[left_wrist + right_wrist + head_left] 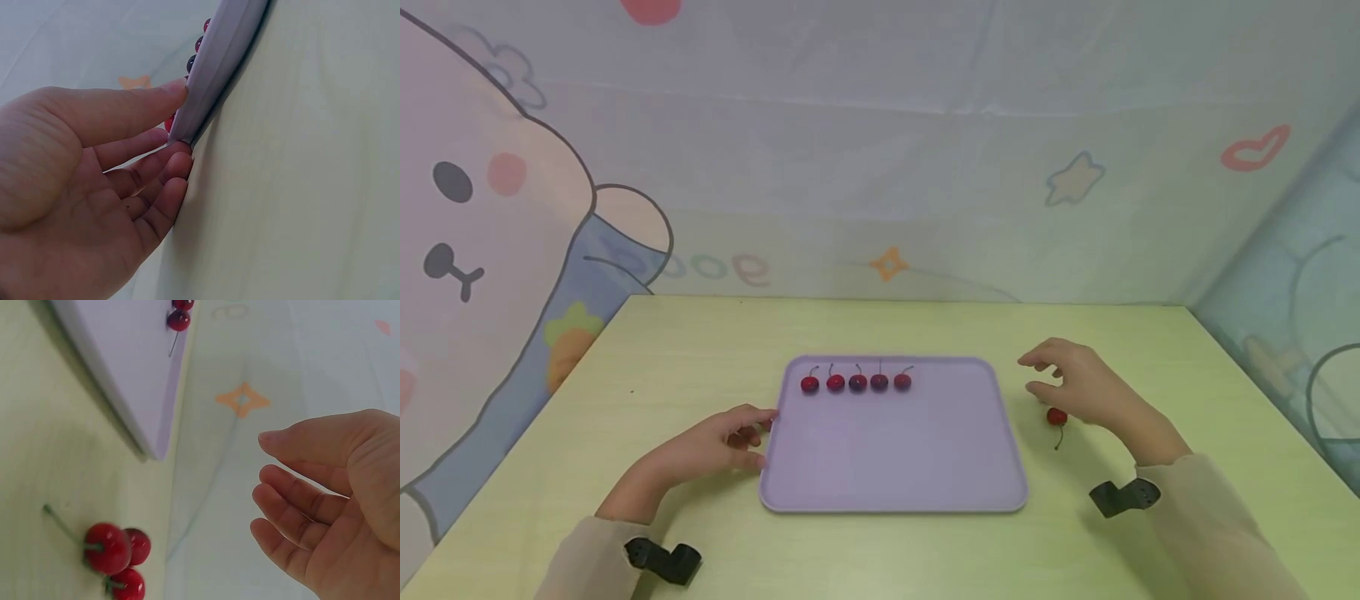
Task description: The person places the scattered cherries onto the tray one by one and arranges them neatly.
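A lilac tray (891, 467) lies in front of me, with a row of several dark red cherries (857, 382) along its far side, stems pointing away. My left hand (730, 442) is at the tray's left edge, its thumb and fingertips touching the outer side. In the left wrist view the thumb (134, 109) lies against the tray wall. My right hand (1078, 383) hovers to the right of the tray, thumb and fingers apart and holding nothing. Beneath it a loose red cherry (1057, 416) shows; the right wrist view has three cherries (107, 549) clustered there, with green stems.
The pale yellow-green table (895, 554) extends around the tray. Behind it hangs a printed cloth (880, 167) with a bear and small shapes. Each wrist carries a black camera mount (662, 560) over a beige sleeve (591, 558).
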`<state>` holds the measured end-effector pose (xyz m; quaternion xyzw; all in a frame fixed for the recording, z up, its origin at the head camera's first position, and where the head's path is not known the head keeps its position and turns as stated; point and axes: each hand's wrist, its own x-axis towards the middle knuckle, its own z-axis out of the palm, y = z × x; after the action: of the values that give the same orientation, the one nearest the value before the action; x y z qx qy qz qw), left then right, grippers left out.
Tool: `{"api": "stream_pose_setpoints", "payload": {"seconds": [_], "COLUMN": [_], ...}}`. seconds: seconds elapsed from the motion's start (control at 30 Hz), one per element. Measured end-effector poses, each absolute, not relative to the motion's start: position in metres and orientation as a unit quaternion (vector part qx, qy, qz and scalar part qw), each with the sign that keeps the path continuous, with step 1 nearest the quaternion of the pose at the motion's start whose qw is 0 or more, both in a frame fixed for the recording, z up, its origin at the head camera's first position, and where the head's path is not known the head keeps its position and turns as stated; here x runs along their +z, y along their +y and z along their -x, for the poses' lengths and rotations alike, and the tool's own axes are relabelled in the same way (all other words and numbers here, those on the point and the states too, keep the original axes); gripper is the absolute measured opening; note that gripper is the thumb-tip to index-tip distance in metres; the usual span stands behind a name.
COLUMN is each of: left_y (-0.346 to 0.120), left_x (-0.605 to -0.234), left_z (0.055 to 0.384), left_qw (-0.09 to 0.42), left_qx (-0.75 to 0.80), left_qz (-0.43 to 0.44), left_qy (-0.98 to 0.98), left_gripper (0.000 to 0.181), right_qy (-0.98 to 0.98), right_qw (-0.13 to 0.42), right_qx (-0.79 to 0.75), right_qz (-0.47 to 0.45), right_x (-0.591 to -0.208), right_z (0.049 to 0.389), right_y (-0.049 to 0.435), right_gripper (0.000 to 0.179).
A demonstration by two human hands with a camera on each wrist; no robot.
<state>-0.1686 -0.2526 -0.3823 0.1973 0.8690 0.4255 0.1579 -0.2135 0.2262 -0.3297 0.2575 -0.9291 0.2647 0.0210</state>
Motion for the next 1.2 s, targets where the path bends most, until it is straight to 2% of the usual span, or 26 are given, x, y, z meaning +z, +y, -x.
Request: {"api": "stream_pose_setpoints", "payload": {"seconds": [0.37,0.77,1.2], "left_y": [-0.253,-0.253,-0.253], "left_x": [-0.383,-0.382,-0.383], "left_z": [0.169,0.168,0.169], "left_qw": [0.161,0.161,0.163], "left_qx": [0.428,0.431,0.434], "left_qz": [-0.196,-0.199,-0.2], "left_qy": [0.867,0.865,0.863], "left_gripper": [0.067,0.069,0.068], "right_qy": [-0.935,-0.933,-0.932], "right_qw": [0.048,0.0,-0.024], "right_qx": [0.247,0.273,0.26], "right_qz": [-0.25,-0.236,-0.252], "right_x": [-0.358,-0.373,-0.378], "right_z": [0.208,0.209,0.211], "right_y": [0.25,0.261,0.263], "right_gripper": [0.023,0.02,0.019]}}
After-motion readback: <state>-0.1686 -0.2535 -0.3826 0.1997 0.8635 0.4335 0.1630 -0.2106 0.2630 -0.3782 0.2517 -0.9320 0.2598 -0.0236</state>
